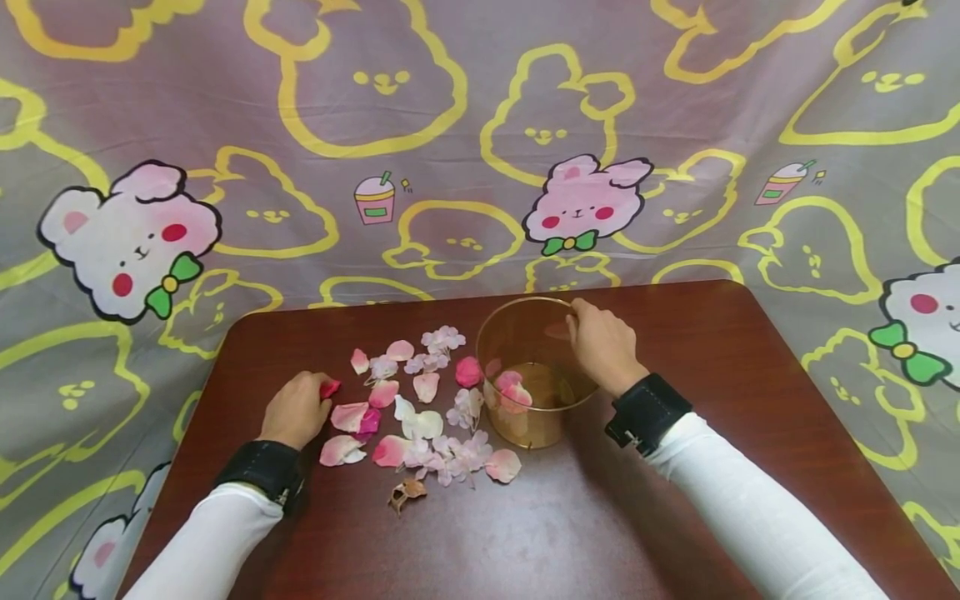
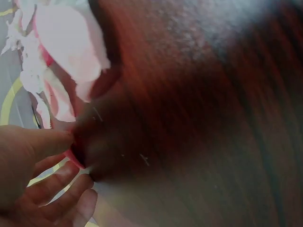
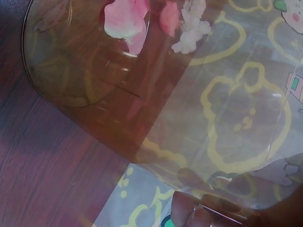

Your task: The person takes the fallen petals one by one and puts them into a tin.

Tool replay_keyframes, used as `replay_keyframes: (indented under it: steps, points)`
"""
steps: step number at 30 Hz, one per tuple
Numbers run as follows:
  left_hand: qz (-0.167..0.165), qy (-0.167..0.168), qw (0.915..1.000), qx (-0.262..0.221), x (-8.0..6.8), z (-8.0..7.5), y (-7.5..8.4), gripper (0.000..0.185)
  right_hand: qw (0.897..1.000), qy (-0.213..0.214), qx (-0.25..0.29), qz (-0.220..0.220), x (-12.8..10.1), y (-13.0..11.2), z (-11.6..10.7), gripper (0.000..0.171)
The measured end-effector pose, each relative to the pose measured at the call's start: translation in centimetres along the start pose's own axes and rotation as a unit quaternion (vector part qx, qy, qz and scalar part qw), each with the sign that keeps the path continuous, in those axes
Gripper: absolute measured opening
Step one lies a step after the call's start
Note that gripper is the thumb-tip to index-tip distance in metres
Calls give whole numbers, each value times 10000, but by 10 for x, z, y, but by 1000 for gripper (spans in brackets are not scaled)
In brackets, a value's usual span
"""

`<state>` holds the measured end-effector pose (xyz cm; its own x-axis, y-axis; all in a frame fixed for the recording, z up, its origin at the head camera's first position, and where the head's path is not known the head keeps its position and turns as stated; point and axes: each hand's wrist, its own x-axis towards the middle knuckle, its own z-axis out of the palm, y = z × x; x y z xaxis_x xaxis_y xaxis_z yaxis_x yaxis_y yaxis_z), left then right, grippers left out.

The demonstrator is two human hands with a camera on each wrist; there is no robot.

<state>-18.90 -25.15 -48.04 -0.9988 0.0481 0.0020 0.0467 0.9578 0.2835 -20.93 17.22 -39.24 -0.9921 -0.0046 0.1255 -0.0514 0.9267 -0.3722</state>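
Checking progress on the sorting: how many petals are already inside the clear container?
2 visible: pink petals lying together at the bottom of the container, on its left side. Others may be hidden beneath them.

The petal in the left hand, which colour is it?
The petal pinched by the left hand is deep pink-red, best seen in the head view.

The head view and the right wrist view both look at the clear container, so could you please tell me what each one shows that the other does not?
Only the head view shows the left hand pinching a red petal, the scattered petals on the table, and a small brown clip. Only the right wrist view shows the fingertips seen through the container wall, close up. Both show the clear container gripped at its rim by the right hand, with pink petals inside, on the dark wooden table.
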Motion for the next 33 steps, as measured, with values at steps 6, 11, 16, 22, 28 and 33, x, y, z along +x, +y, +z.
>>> replay_keyframes:
  steps: [6,11,16,22,28,33]
  points:
    - [232,583,9979,136,0,7,-4,19,10000,25,-8,-2,1,-1,0,18]
    - [323,922,9950,228,1,13,-8,15,10000,8,2,-4,1,-1,0,18]
    - [342,1114,9928,259,1,14,-8,11,10000,-14,42,-19,1,-2,1,18]
    - [293,1047,9934,369,0,11,-7,10,10000,-6,50,14,2,-2,1,18]
    - [161,942,9943,472,2,8,-9,8,10000,-3,29,33,1,-1,1,17]
    - [141,1039,9939,355,3,6,-10,9,10000,17,10,13,0,1,1,17]
